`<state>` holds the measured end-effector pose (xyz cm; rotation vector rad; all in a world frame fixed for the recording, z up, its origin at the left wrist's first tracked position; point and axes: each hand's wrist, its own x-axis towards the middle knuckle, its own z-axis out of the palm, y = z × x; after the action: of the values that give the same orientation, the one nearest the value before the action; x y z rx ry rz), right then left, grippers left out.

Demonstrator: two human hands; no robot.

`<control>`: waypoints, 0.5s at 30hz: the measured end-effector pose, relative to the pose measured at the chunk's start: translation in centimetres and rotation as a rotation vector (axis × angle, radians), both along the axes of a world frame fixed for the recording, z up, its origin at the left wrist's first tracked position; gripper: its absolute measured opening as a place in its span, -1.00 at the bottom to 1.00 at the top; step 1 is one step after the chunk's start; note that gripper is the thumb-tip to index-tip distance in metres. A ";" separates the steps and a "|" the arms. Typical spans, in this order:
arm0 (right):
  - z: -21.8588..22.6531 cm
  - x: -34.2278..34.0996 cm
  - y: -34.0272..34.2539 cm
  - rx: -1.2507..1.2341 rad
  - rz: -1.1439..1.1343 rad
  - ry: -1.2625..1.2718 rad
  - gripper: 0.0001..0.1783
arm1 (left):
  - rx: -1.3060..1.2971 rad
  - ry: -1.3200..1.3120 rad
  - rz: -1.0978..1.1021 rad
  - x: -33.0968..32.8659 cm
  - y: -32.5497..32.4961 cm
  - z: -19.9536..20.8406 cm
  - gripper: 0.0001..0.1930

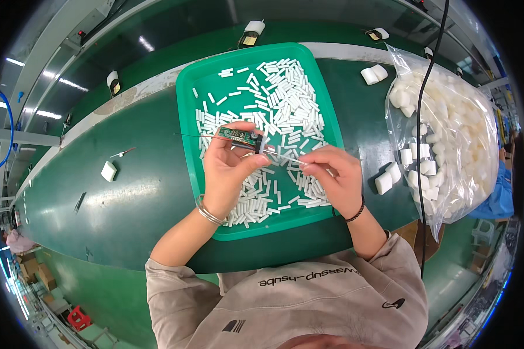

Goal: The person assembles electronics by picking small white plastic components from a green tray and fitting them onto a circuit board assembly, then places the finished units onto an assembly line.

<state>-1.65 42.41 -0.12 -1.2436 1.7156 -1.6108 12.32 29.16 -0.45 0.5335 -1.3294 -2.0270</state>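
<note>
My left hand [223, 168] is closed around a small electronic assembly with a green circuit board [237, 135] and a dark end piece. A thin wire trails from it to the left. My right hand [342, 175] pinches a thin, pale, stick-like piece [286, 157], whose other end reaches the dark end of the assembly; whether it is joined there I cannot tell. Both hands are over a green tray [181, 104], in which many short white tubes [294, 87] lie loose, heaped mostly to the right and near side.
At right a clear plastic bag [460, 134] bulges with white rounded caps. Loose white caps [384, 181] sit beside it, and a dark cable [420, 116] hangs in front. A single cap [109, 171] lies left on the green table [140, 215]. White-and-dark units [252, 33] stand beyond the tray.
</note>
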 end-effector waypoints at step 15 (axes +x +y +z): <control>0.2 0.2 0.8 -0.142 -0.045 0.418 -0.67 | -0.413 -0.129 -0.126 0.1 1.3 0.7 -0.62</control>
<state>-1.46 43.22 0.06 -1.7202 1.9064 -1.6036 12.46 30.46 0.28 0.4027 -1.8413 -1.7633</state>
